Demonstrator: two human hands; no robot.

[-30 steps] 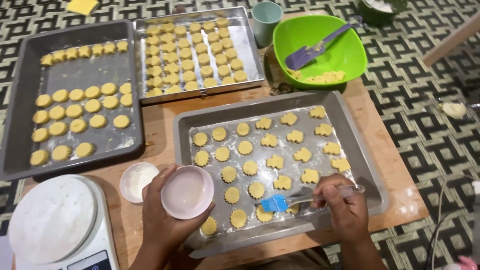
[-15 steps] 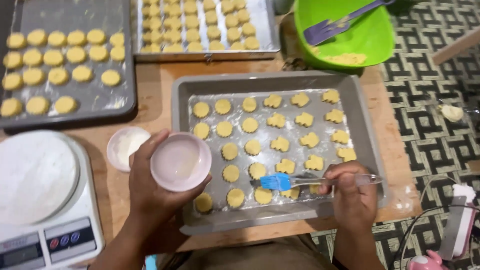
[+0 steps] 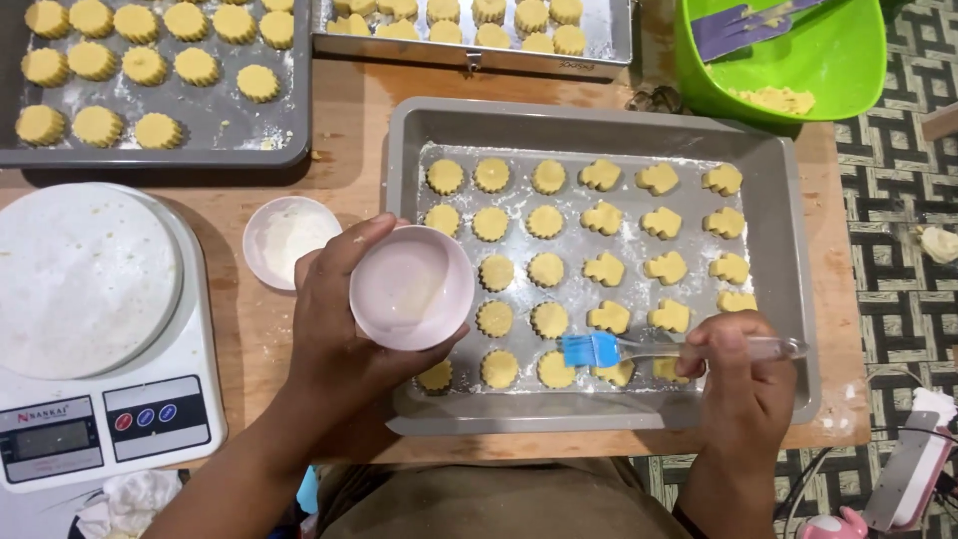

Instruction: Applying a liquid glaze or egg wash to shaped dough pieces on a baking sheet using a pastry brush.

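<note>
L hand (image 3: 344, 329) holds bowl (image 3: 412, 287), R hand (image 3: 743, 384) brush (image 3: 639, 349)

You hold a pale pink bowl (image 3: 412, 287) and a brush (image 3: 639, 349) with blue bristles and a clear handle. Yellow cookies (image 3: 547, 269) dot the grey tray (image 3: 793, 260). Far right sits a bright green bowl (image 3: 848, 60); the floor (image 3: 898, 200) is black-and-white patterned.

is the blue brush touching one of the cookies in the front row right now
Cannot tell. In the head view the blue brush overlaps the edge of a cookie in the front row, but looking straight down hides any gap beneath the bristles. The right hand holds its handle.
</note>
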